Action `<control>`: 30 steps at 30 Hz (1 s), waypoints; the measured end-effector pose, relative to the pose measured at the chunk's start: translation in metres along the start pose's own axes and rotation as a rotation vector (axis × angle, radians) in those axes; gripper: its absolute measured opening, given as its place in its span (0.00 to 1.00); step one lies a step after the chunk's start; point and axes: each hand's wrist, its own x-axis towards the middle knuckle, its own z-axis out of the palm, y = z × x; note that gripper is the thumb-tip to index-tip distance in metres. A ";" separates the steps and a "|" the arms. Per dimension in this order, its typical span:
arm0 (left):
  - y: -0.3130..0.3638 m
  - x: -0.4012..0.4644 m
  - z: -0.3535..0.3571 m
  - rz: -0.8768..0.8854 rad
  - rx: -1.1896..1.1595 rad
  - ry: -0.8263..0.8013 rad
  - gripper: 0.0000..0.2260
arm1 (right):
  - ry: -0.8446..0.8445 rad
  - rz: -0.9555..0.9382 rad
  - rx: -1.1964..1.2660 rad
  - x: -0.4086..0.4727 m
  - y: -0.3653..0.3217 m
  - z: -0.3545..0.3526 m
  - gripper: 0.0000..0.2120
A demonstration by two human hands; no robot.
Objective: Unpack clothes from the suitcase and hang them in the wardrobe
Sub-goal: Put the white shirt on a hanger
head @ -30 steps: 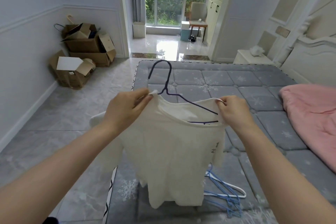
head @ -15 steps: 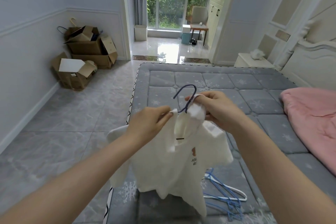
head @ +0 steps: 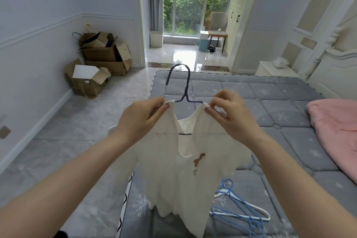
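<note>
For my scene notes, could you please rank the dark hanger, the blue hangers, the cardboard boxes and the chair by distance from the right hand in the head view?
1. Dark hanger, beside the right hand.
2. Blue hangers, on the bed below.
3. Cardboard boxes, far left.
4. Chair, by the window.

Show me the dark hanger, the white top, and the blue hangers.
dark hanger [head: 187, 83], head view, hook stem
white top [head: 179, 183], head view, chest fabric
blue hangers [head: 236, 202], head view, wire arm

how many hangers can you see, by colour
dark blue hanger, in the white top: 1
white hanger on the mattress: 1
light blue hangers beside it: a tangled bunch, at least 2
total: at least 4
</note>
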 end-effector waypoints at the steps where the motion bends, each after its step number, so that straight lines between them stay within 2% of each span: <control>1: -0.008 -0.002 -0.009 0.000 0.045 -0.007 0.16 | 0.061 -0.034 0.033 0.002 -0.004 0.001 0.10; 5: -0.052 -0.013 -0.049 -0.038 0.137 -0.004 0.14 | 0.229 0.052 0.156 0.009 -0.010 0.002 0.13; 12: -0.057 -0.021 -0.081 -0.007 0.086 -0.050 0.09 | 0.192 -0.008 0.302 0.022 -0.046 0.022 0.09; 15: -0.065 -0.023 -0.095 -0.057 0.130 0.015 0.12 | 0.193 -0.021 0.333 0.028 -0.046 0.019 0.06; 19: -0.073 -0.026 -0.121 -0.119 0.175 0.150 0.13 | 0.214 -0.029 0.192 0.031 -0.012 0.006 0.04; 21: -0.069 -0.029 -0.125 -0.140 0.212 0.168 0.12 | 0.163 -0.056 0.163 0.030 0.002 0.005 0.05; 25: -0.055 -0.035 -0.118 -0.203 0.277 0.169 0.12 | -0.042 -0.142 0.264 0.036 0.001 0.007 0.12; 28: -0.052 -0.041 -0.118 -0.225 0.255 0.145 0.12 | -0.049 -0.212 0.235 0.041 -0.001 0.017 0.11; 30: -0.040 -0.048 -0.115 -0.272 0.193 0.185 0.11 | -0.015 -0.278 0.221 0.045 0.003 0.018 0.12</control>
